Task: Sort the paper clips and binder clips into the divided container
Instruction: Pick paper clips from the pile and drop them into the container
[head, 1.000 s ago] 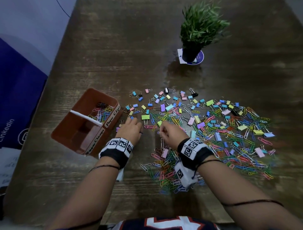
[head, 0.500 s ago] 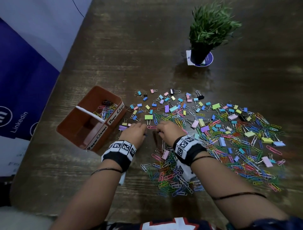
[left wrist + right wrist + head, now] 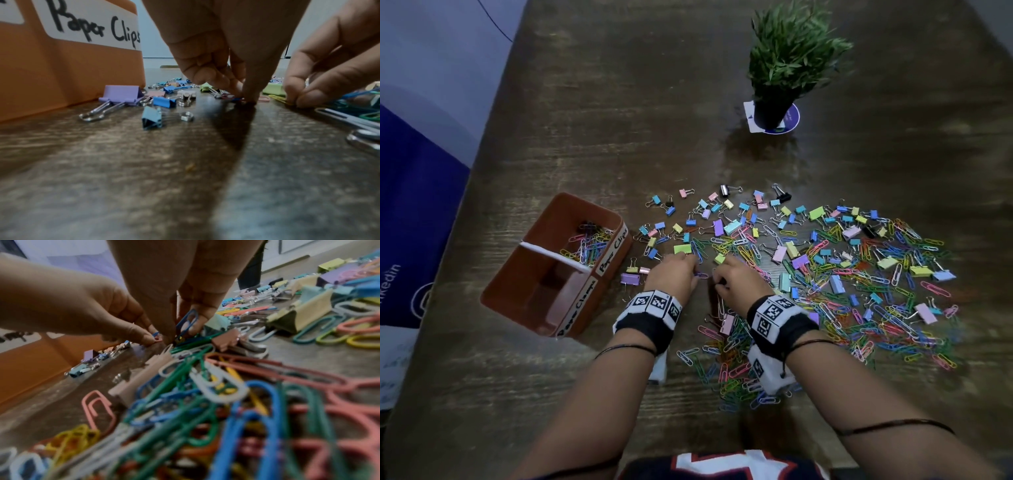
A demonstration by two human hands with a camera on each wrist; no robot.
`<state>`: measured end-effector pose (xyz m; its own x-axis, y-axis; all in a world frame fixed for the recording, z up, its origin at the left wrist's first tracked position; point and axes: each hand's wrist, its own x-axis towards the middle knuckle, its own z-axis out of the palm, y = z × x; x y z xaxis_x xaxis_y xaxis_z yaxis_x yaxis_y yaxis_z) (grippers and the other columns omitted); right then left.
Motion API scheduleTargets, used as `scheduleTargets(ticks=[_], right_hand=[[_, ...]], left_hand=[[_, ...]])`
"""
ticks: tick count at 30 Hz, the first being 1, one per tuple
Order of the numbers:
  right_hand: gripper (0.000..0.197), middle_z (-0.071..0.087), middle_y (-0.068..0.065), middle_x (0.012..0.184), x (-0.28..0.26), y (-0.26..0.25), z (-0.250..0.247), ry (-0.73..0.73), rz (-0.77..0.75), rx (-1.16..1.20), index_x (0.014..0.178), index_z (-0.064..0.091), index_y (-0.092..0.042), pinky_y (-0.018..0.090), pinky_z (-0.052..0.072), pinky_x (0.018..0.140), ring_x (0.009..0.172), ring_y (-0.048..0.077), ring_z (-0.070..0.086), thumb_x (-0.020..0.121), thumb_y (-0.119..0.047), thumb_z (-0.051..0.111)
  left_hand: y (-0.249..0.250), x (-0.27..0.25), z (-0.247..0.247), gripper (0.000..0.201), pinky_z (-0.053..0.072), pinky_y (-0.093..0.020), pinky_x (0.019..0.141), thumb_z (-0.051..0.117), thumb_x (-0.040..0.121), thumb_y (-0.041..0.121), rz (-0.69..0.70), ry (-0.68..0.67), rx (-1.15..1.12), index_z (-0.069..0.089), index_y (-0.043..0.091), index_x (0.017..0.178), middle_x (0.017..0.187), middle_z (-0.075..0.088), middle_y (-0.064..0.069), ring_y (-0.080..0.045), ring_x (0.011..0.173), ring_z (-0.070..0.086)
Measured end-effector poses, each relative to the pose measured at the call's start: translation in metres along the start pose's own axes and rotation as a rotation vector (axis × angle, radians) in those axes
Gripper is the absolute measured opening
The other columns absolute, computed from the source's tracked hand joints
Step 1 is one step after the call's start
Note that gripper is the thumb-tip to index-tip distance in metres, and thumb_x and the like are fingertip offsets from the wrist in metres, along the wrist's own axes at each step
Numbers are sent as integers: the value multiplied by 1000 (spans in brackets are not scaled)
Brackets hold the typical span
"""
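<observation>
Two compartments in the divided container point(image 3: 599, 263) at far left, paper clips point(image 3: 589, 241) in the far one. Beside it my left hand point(image 3: 671, 277) pinches small clips on the table point(image 3: 585, 137); my right hand point(image 3: 739, 281) pinches a blue paper clip point(image 3: 186, 324) at the pile's point(image 3: 842, 291) edge

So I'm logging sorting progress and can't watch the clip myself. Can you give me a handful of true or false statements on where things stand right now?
1. The Paper Clips compartment of the divided container already holds paper clips. True.
2. The other compartment is full of binder clips. False: no clips show in it.
3. The right hand pinches a blue paper clip. True.
4. The left hand rests inside the container. False: it is down on the table, pinching small clips.
5. The potted plant lies tipped over. False: it stands upright.
</observation>
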<state>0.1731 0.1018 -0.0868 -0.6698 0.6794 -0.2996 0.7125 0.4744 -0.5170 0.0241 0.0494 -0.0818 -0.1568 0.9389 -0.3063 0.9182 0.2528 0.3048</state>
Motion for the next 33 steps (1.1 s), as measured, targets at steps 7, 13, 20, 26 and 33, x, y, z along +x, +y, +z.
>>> scheduleTargets(ticks=[7, 13, 20, 26, 33], right_hand=[[14, 59, 2, 89, 5, -9, 6, 119, 177, 147, 98, 58, -14, 30, 48, 77, 81, 17, 55, 85, -8, 64], [15, 62, 8, 100, 10, -14, 4, 132, 238, 117, 102, 62, -10, 32, 50, 84, 90, 22, 59, 87, -10, 64], [5, 46, 6, 113, 10, -11, -2, 33, 92, -68, 93, 61, -7, 34, 47, 85, 92, 24, 58, 91, -8, 57], [9, 53, 5, 99, 10, -13, -4, 15, -4, -77, 83, 57, -7, 38, 50, 77, 82, 23, 56, 84, 1, 55], [18, 53, 5, 102, 16, -24, -5, -72, 116, -51, 98, 56, -13, 34, 49, 81, 88, 21, 54, 86, -1, 51]], left_hand=[[-10, -10, 2, 18, 45, -37, 89, 55, 94, 27, -44, -40, -9, 59, 14, 106, 114, 57, -5, -24, 111, 51], [-16, -18, 3, 22, 46, -37, 87, 55, 94, 27, -13, -30, 27, 56, 14, 111, 117, 50, -6, -25, 110, 51], [-24, -25, -6, 17, 46, -36, 87, 57, 94, 26, -31, -75, -29, 56, 14, 106, 112, 56, -6, -24, 105, 55], [-31, -43, -46, 9, 50, -31, 74, 60, 92, 31, -112, 195, -297, 56, 24, 88, 92, 58, 7, -10, 80, 57], [-61, -53, -96, 8, 39, -26, 73, 63, 91, 27, -311, 459, -388, 60, 20, 92, 92, 60, 5, -13, 84, 55]])
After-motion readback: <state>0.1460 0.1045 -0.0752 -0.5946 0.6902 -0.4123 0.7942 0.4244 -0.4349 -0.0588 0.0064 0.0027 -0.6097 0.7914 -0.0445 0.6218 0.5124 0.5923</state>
